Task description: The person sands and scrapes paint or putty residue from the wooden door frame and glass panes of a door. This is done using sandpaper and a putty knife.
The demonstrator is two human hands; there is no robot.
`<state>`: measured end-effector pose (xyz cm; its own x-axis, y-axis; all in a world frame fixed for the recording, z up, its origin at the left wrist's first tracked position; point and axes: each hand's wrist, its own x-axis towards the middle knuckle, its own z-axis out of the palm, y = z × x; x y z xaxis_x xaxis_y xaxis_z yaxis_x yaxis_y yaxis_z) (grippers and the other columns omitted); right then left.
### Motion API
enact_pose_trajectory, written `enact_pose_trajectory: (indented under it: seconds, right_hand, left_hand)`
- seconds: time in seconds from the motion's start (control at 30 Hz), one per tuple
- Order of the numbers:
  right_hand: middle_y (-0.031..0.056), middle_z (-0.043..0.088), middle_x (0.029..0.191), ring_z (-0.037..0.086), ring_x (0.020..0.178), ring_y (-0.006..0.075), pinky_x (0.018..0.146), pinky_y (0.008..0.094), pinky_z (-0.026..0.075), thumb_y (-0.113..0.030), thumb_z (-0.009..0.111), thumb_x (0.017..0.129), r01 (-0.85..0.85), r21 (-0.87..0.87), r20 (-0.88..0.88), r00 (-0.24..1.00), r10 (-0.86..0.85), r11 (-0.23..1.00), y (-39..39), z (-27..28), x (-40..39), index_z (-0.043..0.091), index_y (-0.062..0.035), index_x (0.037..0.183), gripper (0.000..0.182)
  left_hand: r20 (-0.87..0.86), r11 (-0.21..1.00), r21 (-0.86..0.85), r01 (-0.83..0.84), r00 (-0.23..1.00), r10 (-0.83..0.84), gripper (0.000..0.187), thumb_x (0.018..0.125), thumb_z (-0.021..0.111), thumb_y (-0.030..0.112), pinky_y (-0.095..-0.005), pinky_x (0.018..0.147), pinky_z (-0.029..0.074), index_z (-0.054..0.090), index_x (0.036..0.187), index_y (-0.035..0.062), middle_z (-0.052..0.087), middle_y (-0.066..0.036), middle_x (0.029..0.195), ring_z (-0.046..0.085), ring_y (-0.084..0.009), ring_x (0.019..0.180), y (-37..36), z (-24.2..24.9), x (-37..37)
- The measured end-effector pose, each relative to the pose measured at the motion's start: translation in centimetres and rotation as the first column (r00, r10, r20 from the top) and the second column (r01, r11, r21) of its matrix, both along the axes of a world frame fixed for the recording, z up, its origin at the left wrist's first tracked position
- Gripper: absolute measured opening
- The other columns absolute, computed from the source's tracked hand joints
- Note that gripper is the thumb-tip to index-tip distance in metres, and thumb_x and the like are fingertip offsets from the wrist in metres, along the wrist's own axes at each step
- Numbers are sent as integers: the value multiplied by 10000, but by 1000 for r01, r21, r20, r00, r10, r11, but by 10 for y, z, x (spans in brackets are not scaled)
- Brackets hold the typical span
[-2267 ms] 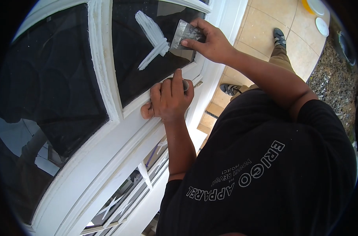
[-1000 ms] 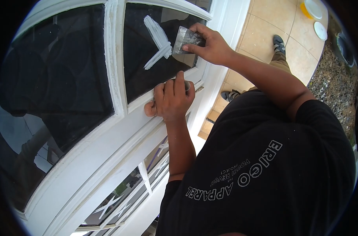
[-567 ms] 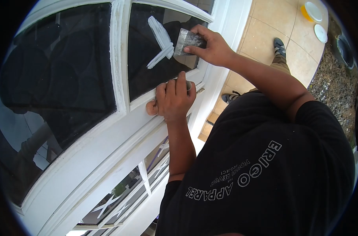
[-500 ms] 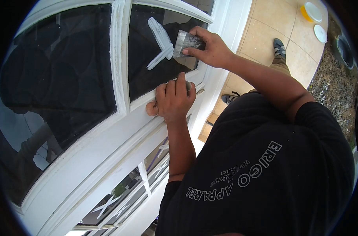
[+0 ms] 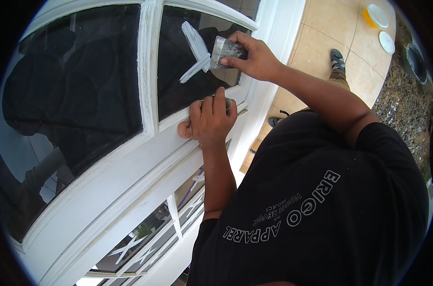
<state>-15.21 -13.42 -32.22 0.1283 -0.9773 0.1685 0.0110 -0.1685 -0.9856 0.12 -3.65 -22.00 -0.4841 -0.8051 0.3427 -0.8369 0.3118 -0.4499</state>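
My right hand [image 5: 257, 59] pinches a flat, grey, smeared scraper blade [image 5: 227, 52] between thumb and fingers. The blade is over the dark glass pane [image 5: 173, 47], at the right end of white strokes [image 5: 196, 45] that meet at an angle. Lower down, my left hand [image 5: 211, 117] is curled at the white door frame [image 5: 166, 138], just below that pane. Its fingers wrap round something mostly hidden; a greyish rounded part shows beside the index finger.
A larger dark pane [image 5: 83, 81] fills the left. Below are more panes with white crosses [image 5: 126, 248]. Top right, a yellow tub [image 5: 376, 16] and a white lid [image 5: 387, 43] lie on the tiled floor [image 5: 321, 19], near a dark bucket [image 5: 415, 62] on gravel.
The door and its panes have shifted slightly to the right in view. Both hands keep nearly the same position and hold.
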Motion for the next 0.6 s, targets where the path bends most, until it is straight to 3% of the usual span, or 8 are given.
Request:
enact_pose_trajectory:
  seconds: [0.07,0.13,0.17,0.23,0.37,0.47,0.53,0.6]
  right_hand:
    - [136,690,961,688,861,262,788,365,533,-402,775,830,-22,19,5,1000,22,1000,0,2,-1,575,-80,1131,484]
    - [88,681,969,659,885,172,804,320,509,-268,779,853,-54,129,0,999,55,990,-1,3,-3,556,-90,1093,373]
    - [88,681,969,659,885,172,804,320,509,-268,779,853,-52,127,-3,999,53,991,-1,3,-3,556,-90,1093,373]
    - [142,688,964,690,856,258,783,360,532,-402,772,832,-40,-20,13,999,40,999,1,4,-1,570,-74,1138,492]
    - [95,678,947,661,864,184,788,327,506,-287,784,846,-34,97,-22,999,37,995,0,1,-3,555,-75,1087,394]
    - [106,676,953,662,859,201,785,332,506,-307,788,838,-42,45,-26,999,43,998,4,8,-2,552,-71,1092,420]
    - [158,679,960,680,837,290,769,374,528,-409,766,830,-38,-5,-47,998,37,999,1,6,-1,554,-62,1152,519]
    - [160,678,958,678,832,295,763,376,528,-410,768,827,-13,-26,-39,999,12,1000,3,7,1,552,-59,1152,525]
  left_hand:
    - [3,1000,-10,-7,1000,7,327,623,750,254,-272,703,448,730,944,199,594,40,720,544,-181,748,2,0,-1]
    - [6,1000,-26,-14,1000,14,327,621,751,252,-268,694,447,730,943,200,592,41,717,544,-180,746,0,1,-1]
    - [4,999,-34,-16,1000,16,321,623,749,258,-281,705,426,730,940,208,589,51,714,546,-172,749,0,0,-1]
    - [-2,999,-34,-21,1000,21,316,624,746,265,-295,716,405,730,936,216,586,61,711,547,-165,751,1,2,-5]
    - [6,990,-138,-5,1000,6,214,643,681,185,-322,693,328,745,845,219,560,89,631,534,-136,681,-2,3,-8]
    - [5,994,-105,-15,1000,15,247,634,707,237,-337,728,312,736,879,235,572,95,668,545,-134,721,1,-3,-1]
    - [4,997,-68,-24,1000,24,289,625,731,278,-331,738,320,728,913,241,586,93,704,550,-140,754,2,-2,0]
    - [13,996,-94,-9,1000,10,296,625,733,264,-315,712,347,728,920,235,586,85,703,551,-144,753,2,1,-4]
